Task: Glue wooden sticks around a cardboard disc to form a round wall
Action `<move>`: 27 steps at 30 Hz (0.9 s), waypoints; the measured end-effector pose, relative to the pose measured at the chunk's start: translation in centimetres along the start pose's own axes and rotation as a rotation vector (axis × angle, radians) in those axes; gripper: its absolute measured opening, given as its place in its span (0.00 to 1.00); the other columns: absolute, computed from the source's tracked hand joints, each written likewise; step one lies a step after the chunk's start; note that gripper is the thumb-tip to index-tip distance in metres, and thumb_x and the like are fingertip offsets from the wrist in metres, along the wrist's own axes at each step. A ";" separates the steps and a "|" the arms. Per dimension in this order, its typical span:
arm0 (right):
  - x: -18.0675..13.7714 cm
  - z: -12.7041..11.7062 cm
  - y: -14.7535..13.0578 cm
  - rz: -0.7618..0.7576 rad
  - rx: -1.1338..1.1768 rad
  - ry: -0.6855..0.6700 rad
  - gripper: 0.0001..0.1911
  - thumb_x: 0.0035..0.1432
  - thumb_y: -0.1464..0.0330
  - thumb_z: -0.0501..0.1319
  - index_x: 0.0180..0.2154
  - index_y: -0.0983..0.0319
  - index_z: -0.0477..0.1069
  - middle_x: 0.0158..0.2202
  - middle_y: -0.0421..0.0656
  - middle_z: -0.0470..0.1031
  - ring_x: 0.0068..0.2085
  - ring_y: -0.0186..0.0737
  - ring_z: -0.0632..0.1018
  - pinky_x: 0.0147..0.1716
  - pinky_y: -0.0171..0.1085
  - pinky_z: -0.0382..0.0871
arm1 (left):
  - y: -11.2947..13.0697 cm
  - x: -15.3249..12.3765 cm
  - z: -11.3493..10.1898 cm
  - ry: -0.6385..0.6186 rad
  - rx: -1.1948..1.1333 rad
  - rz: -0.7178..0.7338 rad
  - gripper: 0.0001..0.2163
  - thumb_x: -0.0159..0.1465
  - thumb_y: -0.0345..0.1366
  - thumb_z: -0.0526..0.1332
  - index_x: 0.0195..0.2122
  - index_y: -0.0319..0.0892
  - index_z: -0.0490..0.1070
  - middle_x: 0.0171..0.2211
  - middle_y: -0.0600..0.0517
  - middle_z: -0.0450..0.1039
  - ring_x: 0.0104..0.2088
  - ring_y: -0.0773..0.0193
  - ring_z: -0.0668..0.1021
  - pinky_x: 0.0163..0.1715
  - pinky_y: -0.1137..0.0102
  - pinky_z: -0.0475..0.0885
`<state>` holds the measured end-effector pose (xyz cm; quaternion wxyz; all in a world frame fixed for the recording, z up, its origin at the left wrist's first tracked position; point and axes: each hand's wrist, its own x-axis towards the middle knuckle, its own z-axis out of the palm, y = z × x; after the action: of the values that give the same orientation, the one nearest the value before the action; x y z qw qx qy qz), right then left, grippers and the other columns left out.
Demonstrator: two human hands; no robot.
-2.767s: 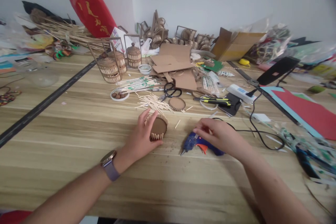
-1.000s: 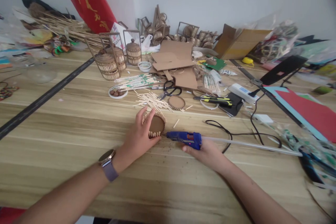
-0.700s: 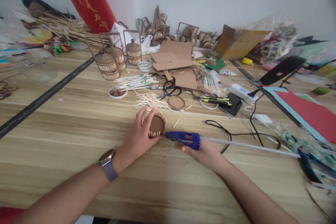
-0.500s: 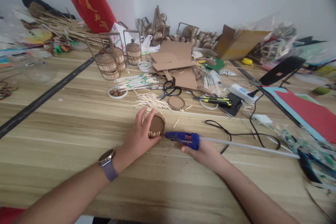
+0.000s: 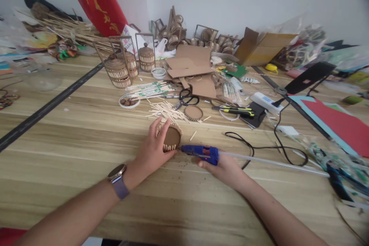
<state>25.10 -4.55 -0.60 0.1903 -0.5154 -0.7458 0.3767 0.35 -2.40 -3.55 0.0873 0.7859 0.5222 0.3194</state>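
Note:
My left hand curves around a small round basket with a brown base and short pale sticks standing along its rim. Thumb and fingers grip it from its left side. In my right hand is a blue hot glue gun, its nozzle touching or very close to the basket's right edge. A long clear glue stick runs out of the gun's back. Just beyond the basket lies a heap of short wooden sticks, with a single stick apart from it. A round brown disc with a rim lies nearby.
Behind are black scissors, a white dish of brown balls and cardboard sheets. Lidded baskets with tall handles stand at back left. Rightward are yellow-black cutters, a black cord, a power strip and coloured paper.
Almost nothing differs. The glue gun and the far end of its glue stick have shifted very slightly; my left hand and the basket stay put.

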 end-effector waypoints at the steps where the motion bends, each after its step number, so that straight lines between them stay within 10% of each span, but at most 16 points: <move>1: 0.0 0.0 0.0 -0.001 -0.002 0.002 0.18 0.58 0.54 0.59 0.43 0.58 0.77 0.44 0.46 0.81 0.45 0.51 0.80 0.45 0.44 0.73 | 0.0 0.0 0.0 0.001 -0.001 -0.004 0.48 0.52 0.32 0.73 0.68 0.51 0.42 0.64 0.38 0.49 0.66 0.40 0.61 0.61 0.44 0.64; 19: 0.1 0.1 0.9 0.023 0.037 0.085 0.22 0.57 0.50 0.60 0.44 0.57 0.77 0.46 0.48 0.80 0.47 0.53 0.78 0.50 0.48 0.72 | 0.0 -0.2 0.2 -0.005 -0.010 -0.012 0.48 0.52 0.34 0.72 0.68 0.53 0.43 0.65 0.39 0.48 0.65 0.39 0.61 0.58 0.44 0.68; 27: -0.8 -4.9 1.3 0.171 0.263 -0.389 0.32 0.49 0.39 0.61 0.32 0.63 0.74 0.21 0.37 0.68 0.21 0.32 0.69 0.19 0.30 0.63 | -0.1 -0.2 0.2 -0.014 -0.038 -0.027 0.49 0.50 0.33 0.74 0.68 0.53 0.44 0.65 0.39 0.49 0.63 0.41 0.65 0.57 0.45 0.70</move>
<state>29.53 -3.27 1.60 0.0760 -0.4652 -0.6668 0.5772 0.29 -2.48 -3.86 0.1103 0.7793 0.5258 0.3226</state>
